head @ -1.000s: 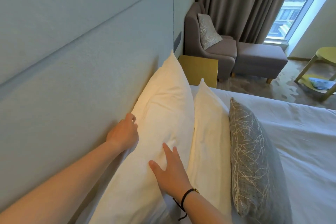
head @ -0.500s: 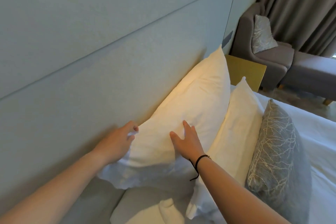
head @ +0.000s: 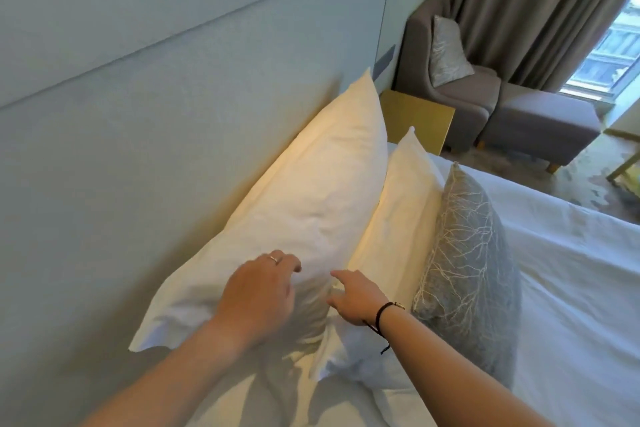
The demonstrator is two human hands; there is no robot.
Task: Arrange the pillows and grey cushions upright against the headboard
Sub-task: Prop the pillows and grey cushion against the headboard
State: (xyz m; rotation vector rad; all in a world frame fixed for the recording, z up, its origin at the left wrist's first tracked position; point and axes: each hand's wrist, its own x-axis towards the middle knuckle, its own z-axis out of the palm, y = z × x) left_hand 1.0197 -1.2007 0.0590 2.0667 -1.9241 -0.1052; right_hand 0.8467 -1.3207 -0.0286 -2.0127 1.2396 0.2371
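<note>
A large white pillow stands on edge against the pale padded headboard. A second white pillow leans on its front. A grey cushion with a pale branch pattern stands in front of that one. My left hand lies on the near end of the large pillow, fingers curled over its top. My right hand sits in the gap between the two white pillows, fingers spread and touching them. Another pillow's corner shows at the bottom, partly hidden by my arms.
The white bed sheet spreads to the right. Beyond the bed stand a yellow bedside table, a grey armchair with a patterned cushion, a grey footstool, curtains and a window.
My left hand has come from behind the large pillow's near end onto its top. My right hand has slid off its face into the gap beside the second pillow. The view has shifted.
</note>
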